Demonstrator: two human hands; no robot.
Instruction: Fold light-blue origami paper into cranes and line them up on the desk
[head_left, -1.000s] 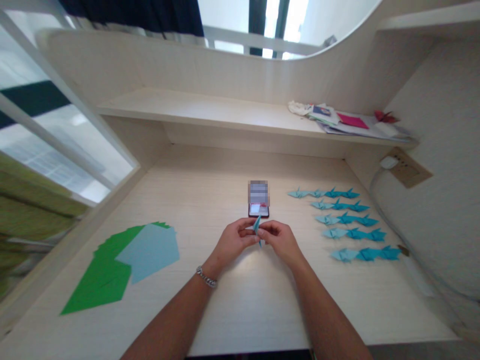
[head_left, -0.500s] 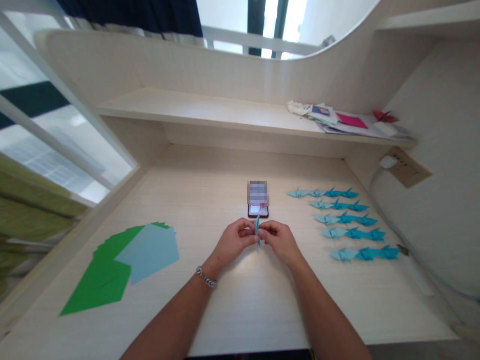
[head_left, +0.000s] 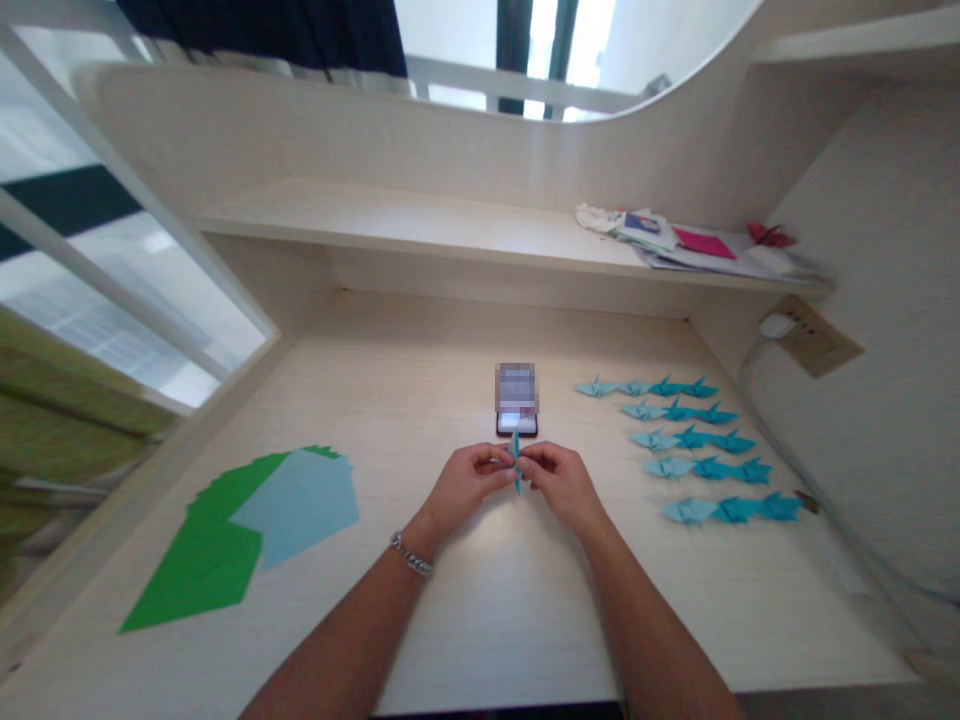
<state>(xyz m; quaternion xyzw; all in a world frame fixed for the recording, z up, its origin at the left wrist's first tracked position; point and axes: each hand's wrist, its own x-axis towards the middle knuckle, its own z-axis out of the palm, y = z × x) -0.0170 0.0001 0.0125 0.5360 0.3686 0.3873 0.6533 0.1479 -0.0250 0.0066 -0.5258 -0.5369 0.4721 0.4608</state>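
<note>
A small, narrow folded piece of blue paper (head_left: 515, 458) is held upright above the middle of the desk (head_left: 480, 610). My left hand (head_left: 466, 483) pinches it from the left, fingers closed on it. My right hand (head_left: 560, 483) pinches it from the right, fingers closed too. A metal bracelet (head_left: 411, 556) sits on my left wrist. Just behind the hands a phone (head_left: 517, 419) lies on the desk with its screen lit.
Several blue folded paper cranes (head_left: 694, 445) lie in rows at the right. A stack of green and light blue paper sheets (head_left: 247, 525) lies at the left. On the shelf (head_left: 420, 225) above are papers (head_left: 694, 248). A wall socket with cable (head_left: 806, 335) is at the right.
The folded blue paper has turned slightly more upright between the fingertips. The hands stay in almost the same place.
</note>
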